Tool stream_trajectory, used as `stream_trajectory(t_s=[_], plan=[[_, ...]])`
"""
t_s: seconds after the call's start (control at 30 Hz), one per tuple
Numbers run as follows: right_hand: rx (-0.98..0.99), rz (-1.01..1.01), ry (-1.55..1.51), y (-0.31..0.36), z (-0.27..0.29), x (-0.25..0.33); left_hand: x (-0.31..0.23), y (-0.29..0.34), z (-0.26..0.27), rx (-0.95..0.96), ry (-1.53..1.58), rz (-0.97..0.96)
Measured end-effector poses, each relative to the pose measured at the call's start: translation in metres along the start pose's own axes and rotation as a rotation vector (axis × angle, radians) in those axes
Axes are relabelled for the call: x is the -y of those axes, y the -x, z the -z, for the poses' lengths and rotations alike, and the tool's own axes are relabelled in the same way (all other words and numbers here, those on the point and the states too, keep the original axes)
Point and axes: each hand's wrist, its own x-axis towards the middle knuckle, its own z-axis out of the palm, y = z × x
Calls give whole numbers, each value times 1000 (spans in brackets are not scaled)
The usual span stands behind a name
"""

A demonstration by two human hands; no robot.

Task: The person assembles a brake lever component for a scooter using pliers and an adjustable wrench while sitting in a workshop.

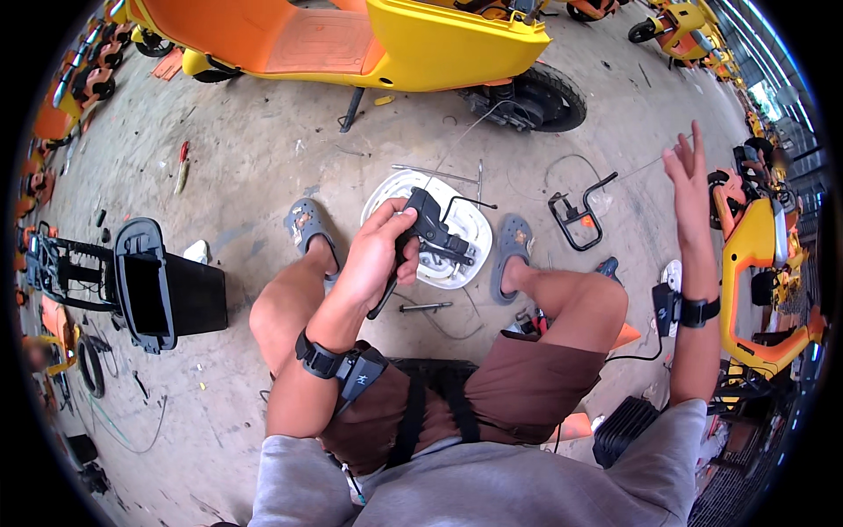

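Note:
My left hand [379,246] is closed round a black brake lever assembly [428,220], held over a white basin [481,230] on the floor between my feet. A thin brake cable [463,140] runs from the lever up toward the rear wheel of the yellow scooter. Out to the right, my right hand [689,189] is raised, two fingers pointing up. A thin wire [639,167] meets it at the thumb and forefinger, which seem to pinch it. Small parts lie inside the basin, partly hidden by the lever.
The yellow and orange scooter [457,44] stands ahead. A black bin-like box [195,294] lies at left. A bent black tube frame [581,215] is on the floor at right, near another yellow scooter [753,263]. A metal T-shaped tool [457,178] lies behind the basin, a metal rod [425,307] before it.

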Motion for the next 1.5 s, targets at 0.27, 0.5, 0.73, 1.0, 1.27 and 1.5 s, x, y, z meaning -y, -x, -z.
stream_trajectory(t_s=[0.27, 0.5, 0.73, 1.0, 1.27, 1.5], plan=[[789, -77, -234, 112, -135, 49, 15, -15, 1, 65, 244, 194], [598, 17, -431, 135, -183, 32, 27, -23, 7, 77, 91, 194], [377, 256, -359, 130, -180, 34, 33, -17, -7, 159, -330, -7], [513, 24, -320, 120, -182, 33, 46, -18, -23, 154, -479, 133], [509, -166, -618, 117, -187, 29, 39, -15, -22, 117, -263, 250], [468, -248, -605, 114, -176, 28, 21, -9, -7, 62, -167, 86]])
